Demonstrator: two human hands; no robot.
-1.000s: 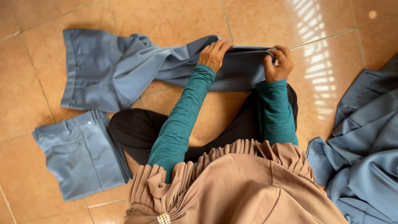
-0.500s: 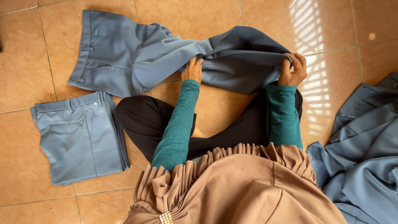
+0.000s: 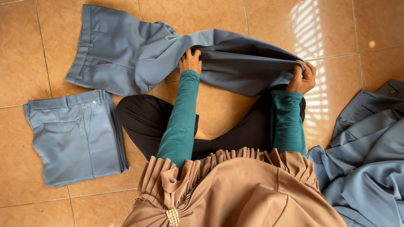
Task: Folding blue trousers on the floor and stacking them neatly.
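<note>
Centrally, blue trousers (image 3: pixel 168 54) are spread on the tiled floor (image 3: pixel 210 12), reaching from upper left toward centre right. Their leg fabric is pinched by the right hand (image 3: pixel 302 77), grip clenched; the left hand (image 3: pixel 190 62) is pressed onto the cloth, fingers spread. Folded trousers (image 3: pixel 75 136) are seen lower left, a blue heap (image 3: pixel 370 159) lower right.

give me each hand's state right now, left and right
Left hand: pressed palm down, fingers spread, on the blue-grey trousers along the leg, not gripping.
Right hand: closed, pinching the trouser leg's end.
</note>
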